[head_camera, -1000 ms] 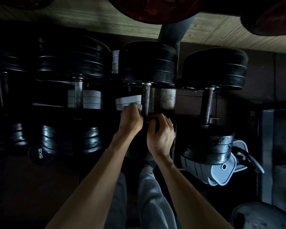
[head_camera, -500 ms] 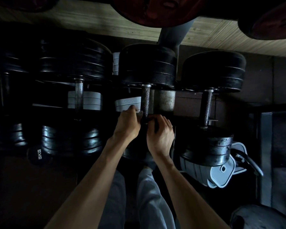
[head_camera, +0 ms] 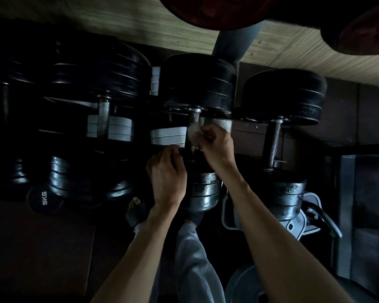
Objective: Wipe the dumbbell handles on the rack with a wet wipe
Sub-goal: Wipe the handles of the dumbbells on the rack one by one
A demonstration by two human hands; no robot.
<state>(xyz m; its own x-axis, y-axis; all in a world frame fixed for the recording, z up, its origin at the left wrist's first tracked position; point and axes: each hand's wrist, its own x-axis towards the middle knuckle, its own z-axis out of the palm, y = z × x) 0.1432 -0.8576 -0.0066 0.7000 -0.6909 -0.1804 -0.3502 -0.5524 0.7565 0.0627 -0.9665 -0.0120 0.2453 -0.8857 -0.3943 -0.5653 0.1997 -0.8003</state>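
With our right hand [head_camera: 214, 142] pinching the wet wipe [head_camera: 194, 133] around the middle dumbbell handle [head_camera: 193, 119] and our left hand [head_camera: 165, 171] seemingly curled near its lower end, the bunched wipe could slip off the knurling.

Setting: dimly lit gym weights area, shown by a rack [head_camera: 256, 120] carrying black plate-loaded dumbbells [head_camera: 198, 84] side by side, a round weight marked 5KG [head_camera: 44, 198] low left, a loose weight plate [head_camera: 247, 287] on the floor, wood-grain flooring [head_camera: 140, 20] beyond.
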